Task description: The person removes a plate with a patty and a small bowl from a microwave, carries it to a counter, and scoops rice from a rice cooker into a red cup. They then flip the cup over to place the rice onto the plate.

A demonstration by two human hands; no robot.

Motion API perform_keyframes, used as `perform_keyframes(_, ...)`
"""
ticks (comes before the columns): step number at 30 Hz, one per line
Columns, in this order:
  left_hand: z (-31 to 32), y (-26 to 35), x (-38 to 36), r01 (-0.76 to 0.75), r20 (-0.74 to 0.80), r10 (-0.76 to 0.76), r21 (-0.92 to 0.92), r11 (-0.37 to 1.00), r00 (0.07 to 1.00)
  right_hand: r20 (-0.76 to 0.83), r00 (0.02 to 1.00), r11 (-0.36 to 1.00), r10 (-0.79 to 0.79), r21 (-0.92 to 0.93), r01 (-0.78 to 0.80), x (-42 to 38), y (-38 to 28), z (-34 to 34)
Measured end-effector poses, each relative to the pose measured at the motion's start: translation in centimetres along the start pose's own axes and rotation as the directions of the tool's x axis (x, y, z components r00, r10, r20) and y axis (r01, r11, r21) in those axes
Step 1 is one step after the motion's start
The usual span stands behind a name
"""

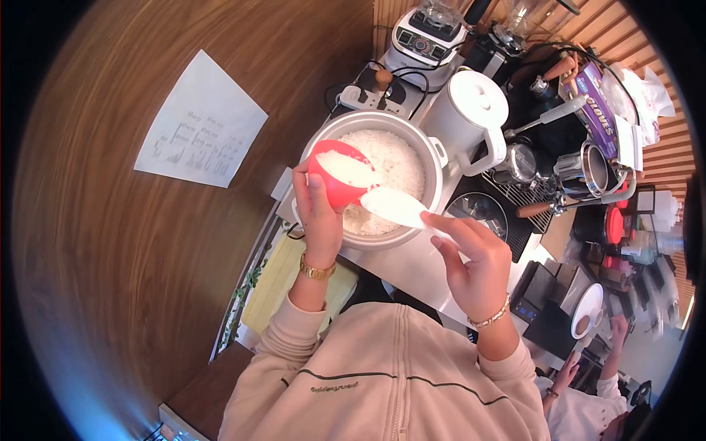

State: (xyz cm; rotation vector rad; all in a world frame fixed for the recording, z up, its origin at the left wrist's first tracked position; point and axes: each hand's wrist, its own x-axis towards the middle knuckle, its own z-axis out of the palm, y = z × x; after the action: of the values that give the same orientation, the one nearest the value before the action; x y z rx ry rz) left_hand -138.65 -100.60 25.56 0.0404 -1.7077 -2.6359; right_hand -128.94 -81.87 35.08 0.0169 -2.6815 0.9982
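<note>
My left hand [321,217] is closed round a red bowl [340,192], tilted and partly filled with white rice [397,158]. Between the fingers of my right hand [474,261] is a white rice paddle [397,206], its blade at the bowl's lower right rim. Both hands are over a large round pot [434,173] of cooked rice, which stands on the counter. The bowl and paddle hide part of the rice in the pot.
A white lidded pitcher [478,103] stands right of the pot, a blender base [423,48] behind. Farther right are a purple gloves box [592,110] and a steel jug [581,173]. A paper sheet [202,125] hangs on the wooden wall. Another person [588,404] works at lower right.
</note>
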Motion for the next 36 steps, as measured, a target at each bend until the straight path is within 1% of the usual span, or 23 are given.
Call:
perform_keyframes(2,0.2,0.1,0.0,-0.008,0.001,0.008,-0.007,1.000,1.000,-0.026,1.000,0.999,0.011,-0.037,-0.012,0.3,0.1,-0.2)
perform_keyframes(5,0.0,-0.2,0.0,-0.037,0.007,0.038,-0.018,0.999,0.999,-0.038,0.997,0.998,0.066,0.019,-0.065,0.3,0.5,-0.6)
perform_keyframes(8,0.0,-0.6,-0.1,-0.046,0.004,0.046,-0.016,0.999,0.999,-0.059,0.998,0.997,0.020,0.075,-0.016,-0.2,0.4,0.0)
perform_keyframes(10,0.2,-0.8,-0.2,-0.038,0.005,0.038,-0.013,0.999,0.999,-0.050,0.998,0.999,0.035,0.013,-0.035,0.1,0.9,0.1)
perform_keyframes(11,0.3,-0.8,-0.3,-0.030,0.018,0.031,-0.041,0.999,0.999,-0.047,0.998,0.999,0.042,-0.019,-0.043,0.2,1.0,0.1)
perform_keyframes(14,0.3,-0.5,-0.3,0.007,0.036,-0.004,-0.104,0.995,0.999,0.008,0.995,0.991,0.101,0.092,-0.102,0.1,0.7,-0.7)
perform_keyframes(16,0.7,0.1,-0.4,0.060,0.032,-0.057,-0.114,0.992,0.998,0.009,0.987,0.965,0.158,0.208,-0.156,0.1,1.2,-0.2)
perform_keyframes(17,0.7,0.1,-0.5,0.125,0.033,-0.121,-0.163,0.979,0.992,0.009,0.982,0.947,0.187,0.264,-0.183,0.2,1.6,-0.1)
perform_keyframes(19,0.9,0.1,-0.6,0.247,0.046,-0.244,-0.263,0.933,0.969,0.150,0.946,0.822,0.289,0.468,-0.325,1.3,2.4,-0.5)
perform_keyframes(20,1.2,0.2,-0.6,0.281,0.057,-0.275,-0.268,0.922,0.960,0.229,0.919,0.736,0.321,0.551,-0.394,2.1,2.8,-0.8)
perform_keyframes(21,1.5,0.4,-0.7,0.312,0.067,-0.305,-0.273,0.910,0.950,0.347,0.881,0.714,0.320,0.524,-0.465,3.2,2.9,-1.6)
perform_keyframes(22,1.7,0.5,-0.7,0.342,0.078,-0.334,-0.278,0.898,0.939,0.415,0.868,0.733,0.273,0.495,-0.467,4.0,3.3,-1.8)
perform_keyframes(25,2.1,0.4,-0.7,0.360,0.089,-0.349,-0.218,0.907,0.933,0.599,0.790,0.800,0.134,0.405,-0.443,6.0,4.1,-1.8)
perform_keyframes(28,2.8,1.6,-1.1,0.390,0.133,-0.367,-0.251,0.886,0.921,0.686,0.723,0.862,0.087,0.311,-0.400,8.0,4.5,-1.4)
perform_keyframes(29,2.7,1.6,-1.1,0.389,0.148,-0.362,-0.240,0.890,0.920,0.716,0.692,0.872,0.088,0.281,-0.401,8.7,4.5,-1.3)
perform_keyframes(31,2.5,1.6,-1.4,0.386,0.178,-0.352,-0.217,0.897,0.919,0.748,0.663,0.907,0.041,0.250,-0.339,9.6,4.3,-0.9)
perform_keyframes(32,2.6,1.8,-1.5,0.417,0.163,-0.388,-0.229,0.880,0.907,0.763,0.646,0.923,0.018,0.236,-0.304,10.1,4.2,-0.7)
perform_keyframes(33,2.8,2.0,-1.8,0.448,0.148,-0.424,-0.242,0.861,0.894,0.753,0.657,0.934,-0.030,0.255,-0.250,10.2,4.4,-0.2)
perform_keyframes(34,2.9,2.2,-1.9,0.478,0.136,-0.458,-0.255,0.841,0.878,0.764,0.645,0.949,-0.019,0.217,-0.229,10.5,4.2,0.0)
perform_keyframes(36,2.7,2.2,-2.0,0.476,0.149,-0.452,-0.253,0.842,0.880,0.783,0.622,0.973,0.009,0.138,-0.188,11.2,3.7,0.4)
